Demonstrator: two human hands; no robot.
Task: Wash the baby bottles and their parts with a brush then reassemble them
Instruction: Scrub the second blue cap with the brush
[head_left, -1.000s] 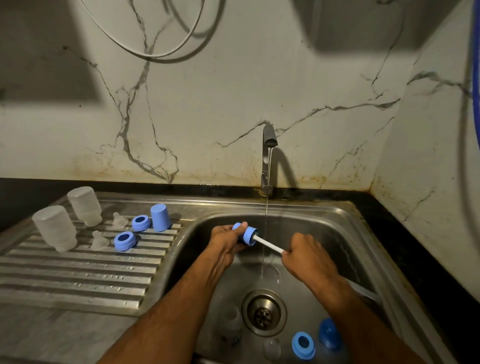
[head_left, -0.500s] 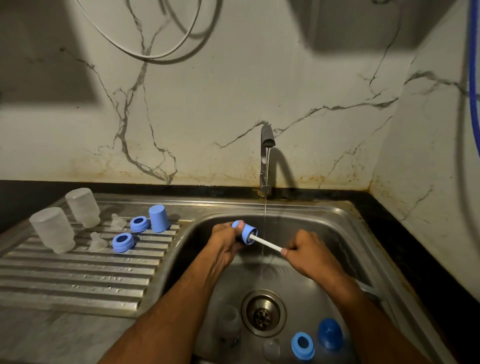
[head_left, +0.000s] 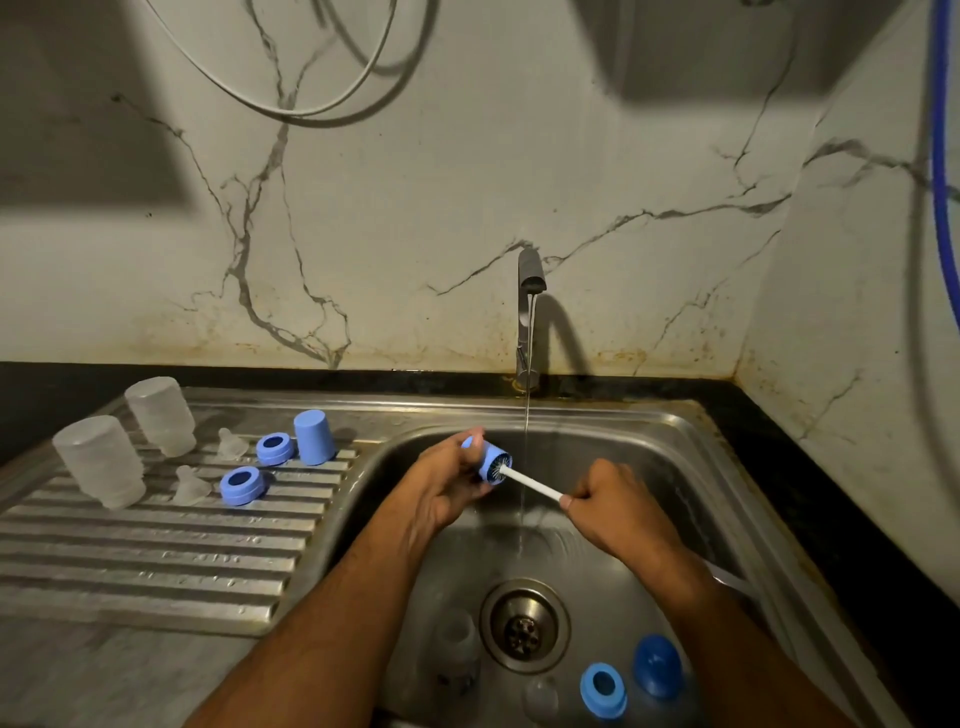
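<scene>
**Brush head drawn to the mouth of the cap**

Since the earlier frames, the brush (head_left: 530, 482) has slid outward, so its dark bristles now show at the open mouth of the blue cap (head_left: 492, 462). The left hand (head_left: 451, 480) grasps the cap with curled fingers and holds it above the sink basin (head_left: 665, 457), its mouth turned to the right. The right hand (head_left: 610, 512) is clenched around the white handle of the brush. A thin stream from the tap (head_left: 529, 312) falls just right of the cap and crosses the handle.

Near the front edge of the basin lie a blue ring (head_left: 602, 690) and a darker blue cap (head_left: 657, 666), both right of the drain (head_left: 523, 626). On the ribbed drainboard (head_left: 156, 561), two frosted bottles (head_left: 101, 460) stand upside down near its far-left corner, with two nipples (head_left: 189, 486), two blue rings (head_left: 243, 485) and an upright blue cap (head_left: 313, 436) beside them. The front ribs of the drainboard lie bare.
</scene>
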